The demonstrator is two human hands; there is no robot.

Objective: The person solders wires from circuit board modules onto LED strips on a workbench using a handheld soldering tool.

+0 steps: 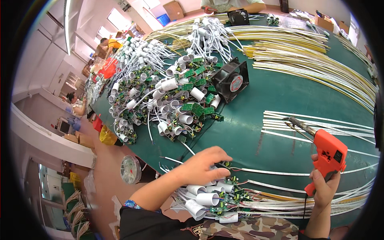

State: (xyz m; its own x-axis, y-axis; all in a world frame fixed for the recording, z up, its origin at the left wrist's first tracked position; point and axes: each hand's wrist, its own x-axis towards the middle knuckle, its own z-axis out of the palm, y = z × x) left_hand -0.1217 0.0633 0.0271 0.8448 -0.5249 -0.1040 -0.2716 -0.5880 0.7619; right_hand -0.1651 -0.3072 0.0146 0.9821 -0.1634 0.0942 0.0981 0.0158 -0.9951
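Observation:
My right hand (325,188) grips the handle of a red soldering gun (330,149), whose metal tip points left above several white LED strips (276,123). My left hand (204,165) is closed near the table's front edge, with a small circuit board (226,164) between thumb and fingers. The palm side and most of that board are hidden. Thin wires run from it to a white strip (268,171) stretching right. Below this hand lie white plastic sockets (207,199) and green circuit boards (229,202) wired to a bundle of strips (280,205).
A large heap of white sockets and boards (170,96) covers the table's left side, beside a black fan (231,81). White corded parts (208,36) lie behind. Yellow-white strip bundles (304,56) fill the far right. A person (240,6) sits across the green table (240,132).

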